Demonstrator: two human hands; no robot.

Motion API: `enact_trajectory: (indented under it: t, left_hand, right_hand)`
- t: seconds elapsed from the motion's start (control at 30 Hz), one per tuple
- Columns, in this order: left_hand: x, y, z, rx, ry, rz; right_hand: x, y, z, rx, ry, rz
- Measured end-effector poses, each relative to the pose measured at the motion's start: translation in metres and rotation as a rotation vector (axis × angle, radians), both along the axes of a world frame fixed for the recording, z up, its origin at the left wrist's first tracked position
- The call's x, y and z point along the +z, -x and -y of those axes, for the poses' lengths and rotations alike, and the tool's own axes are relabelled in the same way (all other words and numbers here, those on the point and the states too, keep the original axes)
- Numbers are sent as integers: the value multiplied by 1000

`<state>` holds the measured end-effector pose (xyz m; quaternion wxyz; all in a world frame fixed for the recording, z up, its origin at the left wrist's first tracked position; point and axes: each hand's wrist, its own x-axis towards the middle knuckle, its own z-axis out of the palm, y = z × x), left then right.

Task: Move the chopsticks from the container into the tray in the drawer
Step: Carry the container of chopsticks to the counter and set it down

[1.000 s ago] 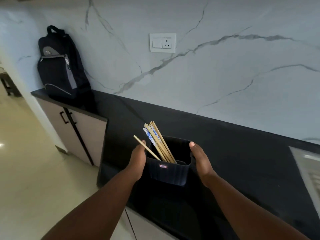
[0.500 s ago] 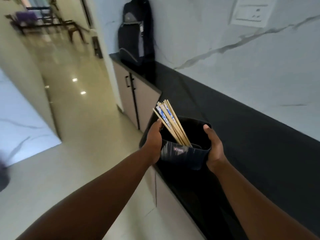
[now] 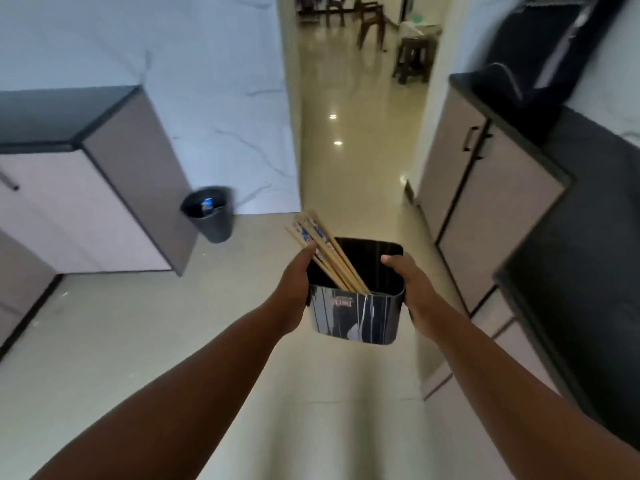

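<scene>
Carrying, head view only: both hands are holding a dark container (image 3: 356, 315) out in front, over open floor (image 3: 173, 341), between two runs of cabinets.

Left hand (image 3: 294, 285) is wrapping the container's left wall, fingers hidden behind it, thumb lying up along the rim and touching the chopsticks (image 3: 323, 252). Judging that the thumb is steadying the bundle so it is not sliding about while walking. Right hand (image 3: 407, 282) is gripping the right wall, thumb hooked over the rim's far corner. Both grips are closed on the container, one each side; a two-sided hold looks chosen to keep it level.

Chopsticks are standing inside the container, leaning to the far left, tips poking above the rim. Pale wood; a few are showing blue-and-white patterned tops. None out yet.

Surroundings: black counter (image 3: 588, 237) with pale cabinet doors (image 3: 485, 202) running along the right; a second cabinet block (image 3: 104, 202) on the left; a dark waste bin (image 3: 209, 214) on the floor beside it, something blue inside. A corridor with chairs (image 3: 370, 22) is lying ahead. No drawer or tray is showing, so judging the transfer as not begun, with the drawer yet to be reached and opened.

Writing: a small red-and-white label (image 3: 342, 301) is sitting on the container's near face, just under the rim. Too blurred to read. No other legible text.
</scene>
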<state>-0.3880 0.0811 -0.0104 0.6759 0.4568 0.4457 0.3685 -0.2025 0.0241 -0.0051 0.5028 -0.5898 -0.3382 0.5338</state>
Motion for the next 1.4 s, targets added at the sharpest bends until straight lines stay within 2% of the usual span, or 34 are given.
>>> enact_trajectory:
  t: [0.17,0.37,0.57,0.83,0.97,1.13,1.4]
  left_hand:
    - [-37,177,24,187,90,-5]
    - [-62,393,87,417,214,-60]
    - [-77,547,170,728,278,-92]
    - [-59,683,273,1103,240,-116]
    - [-48,740,298,1285,212,-133]
    - [-40,813,288,1399,163,-189]
    - [0,933,219,1520,144,-238]
  right_hand:
    - [-36,158,-17,306,336,161]
    - [-82,379,-15,611,524,270]
    - [-94,562,7,988,644,305]
    - [-72,762,47,1374,598,468]
    - [-59,848,61,1543,533,513]
    - [-43,942,43,1677,435,514]
    - [7,1085,-36,1799,283,555]
